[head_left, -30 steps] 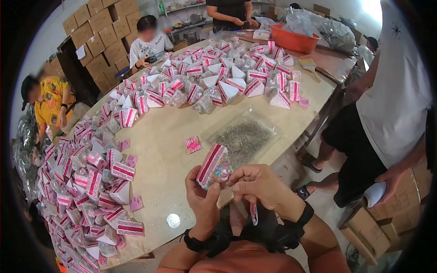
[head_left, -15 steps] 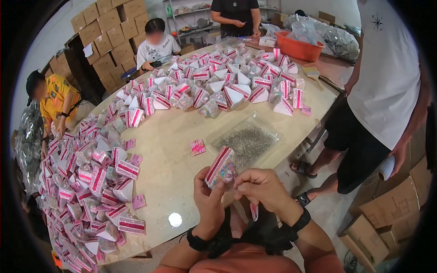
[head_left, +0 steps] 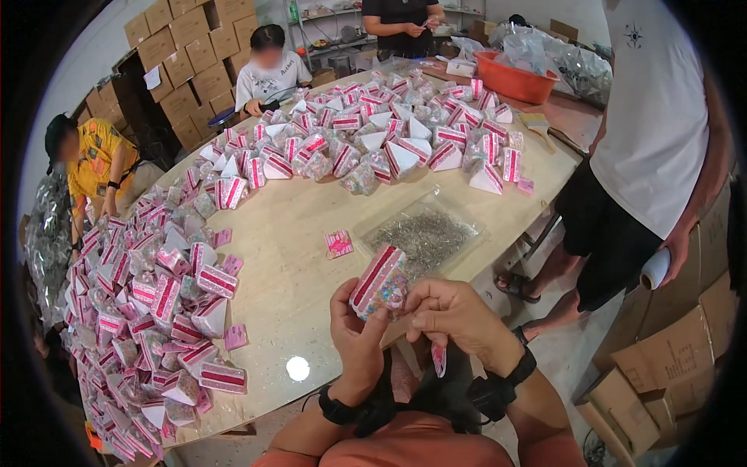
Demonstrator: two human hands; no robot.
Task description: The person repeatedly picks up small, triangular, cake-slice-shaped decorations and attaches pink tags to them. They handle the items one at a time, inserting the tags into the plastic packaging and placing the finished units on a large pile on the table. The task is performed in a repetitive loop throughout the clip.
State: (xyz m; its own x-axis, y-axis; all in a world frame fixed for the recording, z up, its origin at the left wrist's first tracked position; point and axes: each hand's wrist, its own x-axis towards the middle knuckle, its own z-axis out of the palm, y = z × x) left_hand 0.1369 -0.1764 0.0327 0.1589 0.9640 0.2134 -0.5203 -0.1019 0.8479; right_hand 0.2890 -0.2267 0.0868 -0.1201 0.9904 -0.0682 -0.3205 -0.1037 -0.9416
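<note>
My left hand point(head_left: 356, 319) is closed around a cake-slice-shaped toy point(head_left: 379, 280), pink and white with a dark red stripe and a side of colourful sprinkles. Close against the toy's right side, my right hand point(head_left: 451, 315) has its thumb and fingers pinched together. A small pink tag point(head_left: 440, 359) hangs below those fingers; how it is held, and any fine thread or pin at the fingertips, is too small to make out. Just beyond the toy lies a clear plastic bag point(head_left: 424, 233) of many thin metal pieces. A pink printed card point(head_left: 338, 244) rests left of it.
Cake-slice toys point(head_left: 171, 311) heap along the table's left side and far side point(head_left: 350, 144). An orange basin point(head_left: 513, 78) stands at the far right. Other people sit or stand around the wooden table point(head_left: 288, 280). Cardboard boxes point(head_left: 669, 358) lie at the lower right.
My hands keep nearly the same hold, and the toy has shifted up slightly. Across the table, the person in black has brought both hands together around something small.
</note>
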